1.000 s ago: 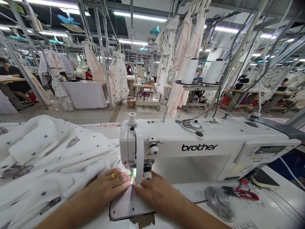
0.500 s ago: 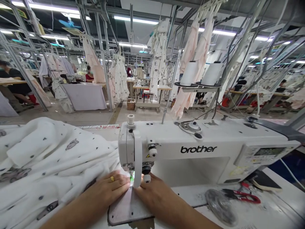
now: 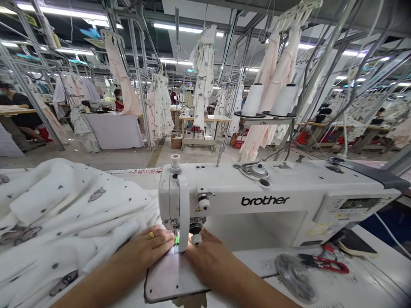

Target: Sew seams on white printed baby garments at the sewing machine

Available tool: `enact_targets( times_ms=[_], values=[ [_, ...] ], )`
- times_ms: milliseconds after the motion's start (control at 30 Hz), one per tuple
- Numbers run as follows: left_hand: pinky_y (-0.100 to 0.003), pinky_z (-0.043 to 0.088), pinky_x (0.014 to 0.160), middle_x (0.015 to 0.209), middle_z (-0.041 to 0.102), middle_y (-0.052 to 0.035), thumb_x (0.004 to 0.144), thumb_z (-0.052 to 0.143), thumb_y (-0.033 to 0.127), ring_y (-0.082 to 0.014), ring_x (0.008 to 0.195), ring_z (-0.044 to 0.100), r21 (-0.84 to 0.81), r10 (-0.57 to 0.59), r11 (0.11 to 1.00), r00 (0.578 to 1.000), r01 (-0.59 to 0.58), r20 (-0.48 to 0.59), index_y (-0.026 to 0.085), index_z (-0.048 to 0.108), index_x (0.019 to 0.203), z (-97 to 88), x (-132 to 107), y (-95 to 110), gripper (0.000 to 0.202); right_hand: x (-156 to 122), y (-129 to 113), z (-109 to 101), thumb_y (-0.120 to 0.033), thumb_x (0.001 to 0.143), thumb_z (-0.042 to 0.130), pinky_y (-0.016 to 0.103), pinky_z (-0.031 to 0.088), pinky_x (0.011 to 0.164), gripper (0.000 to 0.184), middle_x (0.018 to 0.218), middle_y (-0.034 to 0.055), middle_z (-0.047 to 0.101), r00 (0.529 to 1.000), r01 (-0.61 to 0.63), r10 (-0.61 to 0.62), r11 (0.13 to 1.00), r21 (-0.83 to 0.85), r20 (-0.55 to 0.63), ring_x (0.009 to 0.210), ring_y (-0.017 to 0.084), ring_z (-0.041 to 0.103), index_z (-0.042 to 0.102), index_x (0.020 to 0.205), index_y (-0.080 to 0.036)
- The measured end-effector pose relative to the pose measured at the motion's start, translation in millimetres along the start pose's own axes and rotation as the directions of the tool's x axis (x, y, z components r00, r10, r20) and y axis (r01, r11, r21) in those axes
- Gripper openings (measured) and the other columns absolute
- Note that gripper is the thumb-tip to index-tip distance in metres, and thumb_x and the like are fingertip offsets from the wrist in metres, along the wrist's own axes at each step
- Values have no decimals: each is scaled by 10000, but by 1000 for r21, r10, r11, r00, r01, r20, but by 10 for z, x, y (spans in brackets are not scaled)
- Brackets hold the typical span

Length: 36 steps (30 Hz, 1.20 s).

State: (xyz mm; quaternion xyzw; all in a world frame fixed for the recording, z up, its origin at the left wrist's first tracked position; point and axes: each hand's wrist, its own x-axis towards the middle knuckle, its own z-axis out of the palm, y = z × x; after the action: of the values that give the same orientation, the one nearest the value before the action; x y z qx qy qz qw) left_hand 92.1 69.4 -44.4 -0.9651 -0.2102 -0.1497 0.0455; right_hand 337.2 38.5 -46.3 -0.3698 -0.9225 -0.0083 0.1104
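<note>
My left hand (image 3: 149,244), with a yellow ring, lies flat on white printed fabric (image 3: 80,218) left of the needle area. Its fingers stretch towards the presser foot. My right hand (image 3: 208,256) rests on the machine bed just right of the needle area. Its fingertips are hidden behind the head of the white sewing machine (image 3: 263,182), so their grip cannot be made out. A lamp lights the spot between both hands, where a bit of green shows by the needle. The fabric spreads in loose folds over the left of the table.
Right of my right hand lie a clear round plastic piece (image 3: 297,278), red-handled snips (image 3: 326,262) and a dark flat object (image 3: 357,243). Two white thread cones (image 3: 253,100) stand behind the machine. Garments (image 3: 204,72) hang beyond, with people at other tables.
Both hands stay almost in place at the needle. The view has shifted slightly. Among the hanging garments, the central white ones have swung left and the peach ones at right have swung right.
</note>
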Motion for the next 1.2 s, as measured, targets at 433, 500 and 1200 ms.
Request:
enact_targets(
  times_ms=[433, 500, 1200],
  values=[
    [-336, 457, 1071, 1304, 628, -38, 960, 466, 99, -198, 1177, 594, -171, -69, 983, 998, 66, -11, 288, 456, 1414, 3, 40, -45, 491, -25, 54, 67, -167, 968, 513, 373, 278, 1101, 123, 1066, 58, 612, 999, -5, 5, 1000, -14, -52, 1057, 221, 502, 611, 899, -194],
    [-334, 463, 1061, 1306, 628, -32, 969, 468, 116, -201, 1169, 593, -178, -90, 980, 996, 90, 7, 291, 467, 1403, 4, 40, -48, 468, -18, 51, 57, -179, 966, 528, 379, 282, 1096, 105, 1058, 60, 614, 998, -7, 5, 999, -32, -55, 1032, 224, 508, 612, 904, -194],
    [-366, 428, 1085, 1305, 626, -13, 868, 444, -7, -208, 1221, 545, -209, -158, 963, 984, 172, 81, 276, 543, 1315, -33, 55, -15, 538, -25, 50, 39, -442, 944, 619, 367, 288, 1100, 269, 1002, 73, 664, 989, -146, 143, 982, 119, 28, 1099, 239, 557, 644, 917, -176]
  ],
)
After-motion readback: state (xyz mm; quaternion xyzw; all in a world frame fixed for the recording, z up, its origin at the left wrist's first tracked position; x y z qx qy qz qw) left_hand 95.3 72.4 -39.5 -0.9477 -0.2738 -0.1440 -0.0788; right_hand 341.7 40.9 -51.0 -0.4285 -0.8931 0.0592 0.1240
